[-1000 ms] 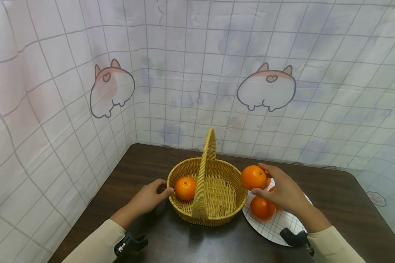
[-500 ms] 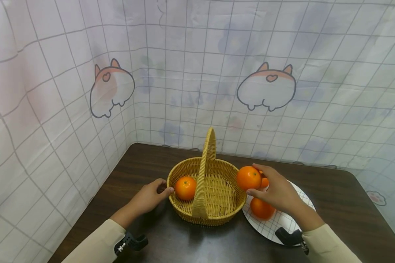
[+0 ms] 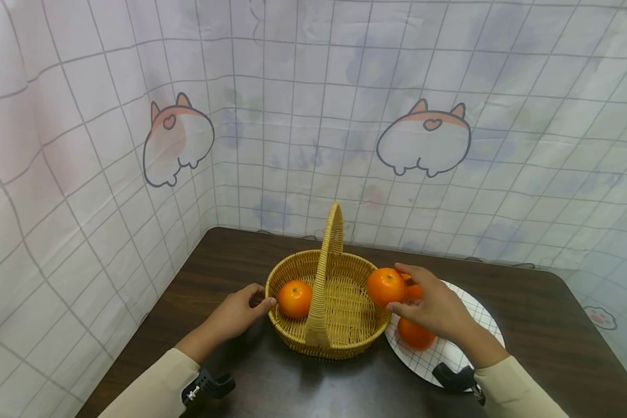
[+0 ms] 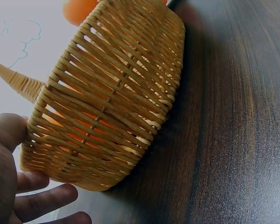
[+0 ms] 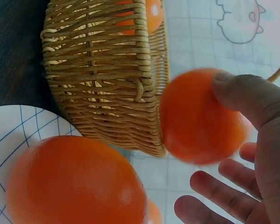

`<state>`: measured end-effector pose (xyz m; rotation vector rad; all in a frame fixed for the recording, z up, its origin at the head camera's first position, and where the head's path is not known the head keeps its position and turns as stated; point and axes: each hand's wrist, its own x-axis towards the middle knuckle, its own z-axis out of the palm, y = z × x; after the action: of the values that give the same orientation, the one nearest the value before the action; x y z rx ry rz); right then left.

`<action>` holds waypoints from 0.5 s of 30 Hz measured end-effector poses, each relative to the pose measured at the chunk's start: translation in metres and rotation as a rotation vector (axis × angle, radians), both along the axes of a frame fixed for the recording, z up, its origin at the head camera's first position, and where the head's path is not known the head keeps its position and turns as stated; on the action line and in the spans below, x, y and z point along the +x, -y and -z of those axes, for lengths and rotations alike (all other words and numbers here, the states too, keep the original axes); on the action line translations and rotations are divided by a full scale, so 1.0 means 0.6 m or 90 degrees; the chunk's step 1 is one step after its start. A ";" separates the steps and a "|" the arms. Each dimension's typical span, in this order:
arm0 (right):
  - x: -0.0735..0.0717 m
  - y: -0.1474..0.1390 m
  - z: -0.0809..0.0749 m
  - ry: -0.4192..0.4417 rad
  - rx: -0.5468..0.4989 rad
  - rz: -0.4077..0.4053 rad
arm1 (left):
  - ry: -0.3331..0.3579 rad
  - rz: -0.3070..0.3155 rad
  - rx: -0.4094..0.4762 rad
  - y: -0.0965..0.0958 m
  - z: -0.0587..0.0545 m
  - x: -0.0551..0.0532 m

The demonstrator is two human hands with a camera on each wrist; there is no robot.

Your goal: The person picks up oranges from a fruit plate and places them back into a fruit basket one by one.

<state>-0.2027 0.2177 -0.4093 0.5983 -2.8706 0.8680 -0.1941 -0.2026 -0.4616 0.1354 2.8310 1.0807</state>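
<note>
A wicker basket (image 3: 349, 310) with a tall arched handle stands mid-table, one orange (image 3: 295, 299) lying in its left half. At the basket's left rim, my left hand (image 3: 236, 313) holds the edge, thumb over the rim and fingers outside, as the left wrist view also shows. My right hand (image 3: 439, 305) grips another orange (image 3: 385, 287) between thumb and fingers, at the basket's right rim. In the right wrist view that held orange (image 5: 203, 116) is just beside the rim. More oranges, such as a near one (image 3: 415, 334), lie on a plate under my right hand, partly hidden by it.
The white plate (image 3: 480, 313) with a grid pattern sits right of the basket on the dark wooden table (image 3: 271, 392). Behind and to the left hangs a white grid-patterned cloth (image 3: 303, 145) with cartoon animals. The basket handle (image 3: 321, 290) arches across the basket's middle.
My right hand has moved left with its orange, from above the plate to the basket's right rim. The left hand and the basket stay where they were.
</note>
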 end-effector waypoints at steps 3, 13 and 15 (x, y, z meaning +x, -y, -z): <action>0.000 0.000 0.000 -0.006 0.005 -0.003 | 0.000 0.000 -0.001 0.000 0.000 0.000; 0.005 -0.002 0.002 -0.024 0.039 0.005 | 0.004 -0.003 -0.007 -0.001 0.001 0.000; 0.006 -0.003 0.001 -0.023 0.045 0.010 | 0.002 -0.004 -0.012 0.000 0.001 -0.001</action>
<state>-0.1991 0.2195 -0.4100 0.5909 -2.8801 0.7495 -0.1947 -0.2023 -0.4622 0.1236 2.8392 1.0537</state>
